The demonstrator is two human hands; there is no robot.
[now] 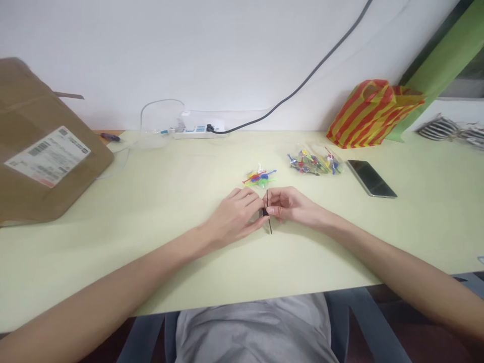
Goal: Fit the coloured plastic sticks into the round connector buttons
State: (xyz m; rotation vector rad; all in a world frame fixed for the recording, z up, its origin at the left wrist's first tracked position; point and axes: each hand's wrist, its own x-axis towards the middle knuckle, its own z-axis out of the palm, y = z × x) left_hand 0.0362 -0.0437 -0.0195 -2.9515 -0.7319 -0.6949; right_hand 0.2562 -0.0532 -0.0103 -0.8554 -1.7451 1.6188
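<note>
In the head view, my left hand [239,214] and my right hand [290,205] meet over the table's middle. Between their fingertips is a small black plastic piece with a thin rod [270,227], its two ends sticking out above and below the fingers. My right thumb and fingers pinch it from the right. From the left, my left thumb and fingertips close on its dark centre, which is partly hidden. Just beyond my hands lies a small clear bag of coloured plastic pieces [260,177], in red, blue, green, yellow and white.
A larger clear bag of similar pieces [314,162] lies behind and to the right, beside a phone [371,179]. Against the wall are a striped red-yellow bag [372,118] and a power strip [196,132] with a black cable [302,84]. A cardboard box [41,121] stands left.
</note>
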